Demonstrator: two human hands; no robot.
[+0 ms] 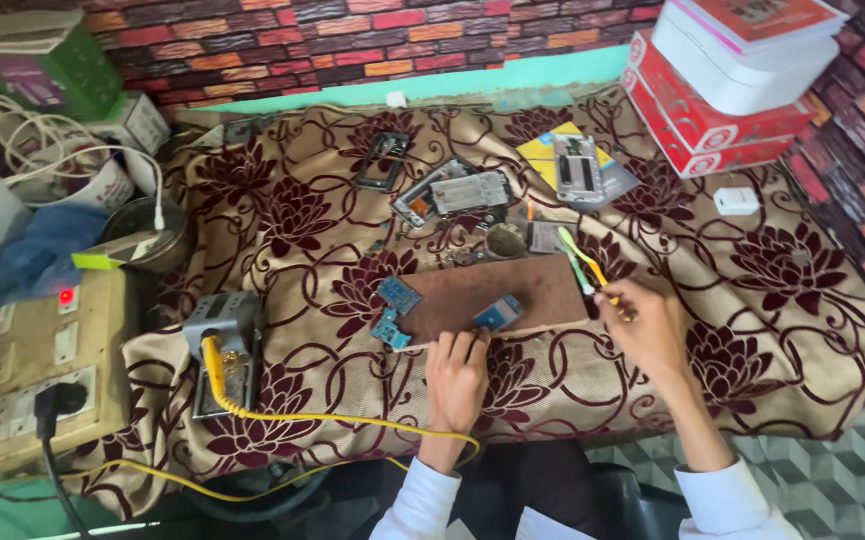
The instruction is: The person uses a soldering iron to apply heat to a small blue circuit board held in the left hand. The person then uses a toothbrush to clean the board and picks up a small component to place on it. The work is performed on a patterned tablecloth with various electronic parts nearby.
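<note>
My left hand (pixel 455 378) rests at the near edge of a brown wooden board (pixel 522 290), its fingertips touching a small blue circuit board (pixel 497 314) that lies on the board. Two more blue circuit pieces (pixel 393 308) lie at the board's left end. My right hand (pixel 644 325) is closed around a thin yellow-handled tool (pixel 595 272), beside a green toothbrush (pixel 576 262) at the board's right edge.
A soldering iron stand (pixel 222 350) with a yellow cable (pixel 342 420) sits left. A power strip box (pixel 27 370) is at the far left. Phone frames and parts (pixel 457 192) lie further back. Red and white boxes (pixel 722 80) are stacked at the back right.
</note>
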